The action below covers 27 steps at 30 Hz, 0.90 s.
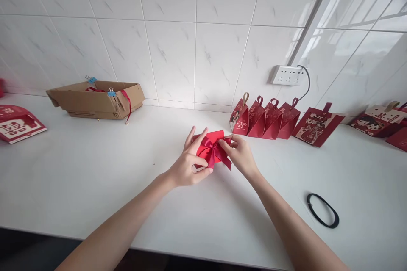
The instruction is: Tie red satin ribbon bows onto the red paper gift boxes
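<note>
A small red gift box [218, 136] lies on the white table in front of me, with a dark red ribbon bow [213, 147] tied over it. My left hand [187, 163] is at the box's left side, two fingers raised along it. Its thumb and another fingertip close around the bow's lower left tail. From the other side, my right hand [240, 152] pinches the bow's right loop between thumb and fingers. The bow's right tail hangs loose toward me. My fingers hide much of the box's left part.
A cardboard box [92, 106] with clips and red ribbon stands at the back left. Several red gift boxes [256, 120] line the back right below a power strip [288, 75]. A black band [333, 220] lies front right, a red package [20, 125] far left.
</note>
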### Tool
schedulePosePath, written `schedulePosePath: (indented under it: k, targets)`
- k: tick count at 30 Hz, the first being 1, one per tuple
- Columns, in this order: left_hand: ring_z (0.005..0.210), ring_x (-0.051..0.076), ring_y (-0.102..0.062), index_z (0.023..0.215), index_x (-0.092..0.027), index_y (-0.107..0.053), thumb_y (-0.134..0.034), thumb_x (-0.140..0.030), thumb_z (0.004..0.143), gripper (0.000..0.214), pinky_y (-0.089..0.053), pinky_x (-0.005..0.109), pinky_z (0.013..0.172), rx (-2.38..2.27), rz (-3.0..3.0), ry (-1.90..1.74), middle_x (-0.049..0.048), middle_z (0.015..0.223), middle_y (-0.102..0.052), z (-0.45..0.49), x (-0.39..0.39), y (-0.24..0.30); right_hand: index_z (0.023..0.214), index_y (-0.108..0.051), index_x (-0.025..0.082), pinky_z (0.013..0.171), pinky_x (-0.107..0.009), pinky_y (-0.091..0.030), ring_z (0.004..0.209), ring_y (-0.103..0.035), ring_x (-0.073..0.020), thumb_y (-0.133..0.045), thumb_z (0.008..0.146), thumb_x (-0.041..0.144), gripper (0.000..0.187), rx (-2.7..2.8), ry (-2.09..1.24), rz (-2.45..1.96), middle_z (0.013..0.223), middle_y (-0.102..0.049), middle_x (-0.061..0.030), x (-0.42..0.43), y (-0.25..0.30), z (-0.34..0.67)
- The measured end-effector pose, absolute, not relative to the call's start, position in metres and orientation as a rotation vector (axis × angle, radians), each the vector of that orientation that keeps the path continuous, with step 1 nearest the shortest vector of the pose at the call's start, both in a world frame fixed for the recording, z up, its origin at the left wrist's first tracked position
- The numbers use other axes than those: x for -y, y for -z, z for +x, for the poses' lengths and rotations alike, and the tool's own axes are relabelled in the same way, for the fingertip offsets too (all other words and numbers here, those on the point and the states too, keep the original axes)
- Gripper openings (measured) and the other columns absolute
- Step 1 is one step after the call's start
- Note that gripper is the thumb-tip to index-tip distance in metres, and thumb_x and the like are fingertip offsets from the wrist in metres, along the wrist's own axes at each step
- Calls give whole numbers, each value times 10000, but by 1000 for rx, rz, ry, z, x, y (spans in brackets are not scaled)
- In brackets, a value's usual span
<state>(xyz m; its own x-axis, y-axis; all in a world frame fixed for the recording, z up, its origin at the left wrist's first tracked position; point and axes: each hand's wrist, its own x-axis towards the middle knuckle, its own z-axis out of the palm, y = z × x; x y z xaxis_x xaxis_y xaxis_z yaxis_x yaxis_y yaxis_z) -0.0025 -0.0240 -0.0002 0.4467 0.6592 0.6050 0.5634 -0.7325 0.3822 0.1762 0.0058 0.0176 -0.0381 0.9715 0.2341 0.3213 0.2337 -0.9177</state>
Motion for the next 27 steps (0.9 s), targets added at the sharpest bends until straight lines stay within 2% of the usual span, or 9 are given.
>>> schedulePosePath:
  k: [4, 8, 10, 13, 15, 19, 23, 27]
  targets:
    - [1390, 350, -30, 392, -192, -517, -564, -345, 734, 378, -173, 571, 1093, -927, 2512, -1202, -46, 1474, -280, -5, 29, -5, 726, -587, 185, 608, -297, -465, 695, -598, -181, -546, 764, 432, 253, 1571, -817, -1277, 788, -630, -46, -5, -18, 177]
    - [1332, 290, -279, 413, -200, -472, -364, -469, 856, 530, -294, 471, 1076, -878, 2121, -1566, 46, 1300, -517, -10, 22, -5, 729, -600, 184, 657, -308, -469, 755, -591, -187, -542, 761, 410, 236, 1596, -741, -1284, 855, -627, -54, -8, -16, 177]
    - [1232, 261, -420, 443, -194, -417, -358, -474, 869, 513, -384, 419, 1015, -993, 1827, -1706, 77, 1139, -597, -10, 17, -5, 714, -592, 183, 644, -306, -475, 741, -591, -185, -541, 760, 414, 241, 1593, -747, -1284, 841, -623, -53, -9, -15, 177]
    - [1083, 227, -530, 644, -188, -504, -484, -463, 820, 327, -457, 383, 916, -1179, 1567, -1681, 67, 1083, -591, -9, 12, -5, 704, -577, 177, 605, -302, -487, 670, -589, -168, -543, 759, 421, 253, 1587, -788, -1275, 819, -610, -49, -8, -14, 176]
    - [1107, 235, -518, 730, -195, -535, -544, -451, 782, 261, -467, 374, 893, -1234, 1570, -1576, 74, 1138, -555, -7, 12, -7, 713, -577, 173, 588, -300, -494, 633, -585, -155, -548, 758, 419, 252, 1586, -799, -1266, 836, -598, -48, -8, -14, 176]
    - [1265, 286, -381, 638, -197, -553, -615, -422, 725, 249, -448, 387, 930, -1269, 1795, -1439, 95, 1265, -460, -4, 15, -7, 714, -577, 173, 567, -302, -501, 598, -578, -146, -554, 758, 412, 244, 1582, -805, -1259, 844, -583, -45, -7, -14, 175]
    - [1304, 301, -321, 606, -208, -613, -625, -349, 727, 186, -374, 451, 1013, -1372, 2062, -1352, 63, 1364, -398, -5, 16, -5, 709, -562, 176, 578, -308, -507, 577, -583, -140, -553, 766, 402, 233, 1576, -821, -1253, 827, -570, -37, -7, -15, 175]
    - [1301, 294, -315, 607, -208, -604, -628, -297, 726, 150, -348, 472, 1027, -1412, 2234, -1337, 63, 1353, -415, -5, 16, -4, 697, -558, 169, 582, -317, -509, 537, -572, -114, -558, 765, 388, 229, 1592, -765, -1271, 883, -528, -39, -8, -14, 176]
